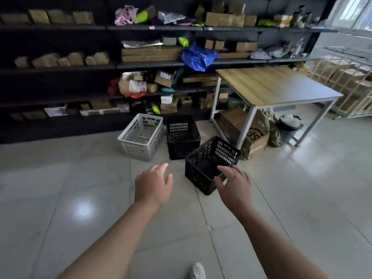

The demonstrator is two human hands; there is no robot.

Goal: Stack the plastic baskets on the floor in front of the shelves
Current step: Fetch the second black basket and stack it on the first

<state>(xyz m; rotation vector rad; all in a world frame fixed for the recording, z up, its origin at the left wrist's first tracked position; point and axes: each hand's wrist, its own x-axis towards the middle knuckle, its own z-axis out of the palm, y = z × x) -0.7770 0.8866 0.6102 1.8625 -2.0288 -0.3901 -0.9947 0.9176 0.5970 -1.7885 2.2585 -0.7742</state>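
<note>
Reaching forward, both hands are noted open and empty: left hand, right hand. Nearest black perforated plastic basket lies just ahead, right hand nearer; second black basket and white basket behind it.

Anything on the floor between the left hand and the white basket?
No. In the head view, only bare tile lies between the left hand and the white basket; the black baskets sit further right.

Tiled floor; three baskets
</note>
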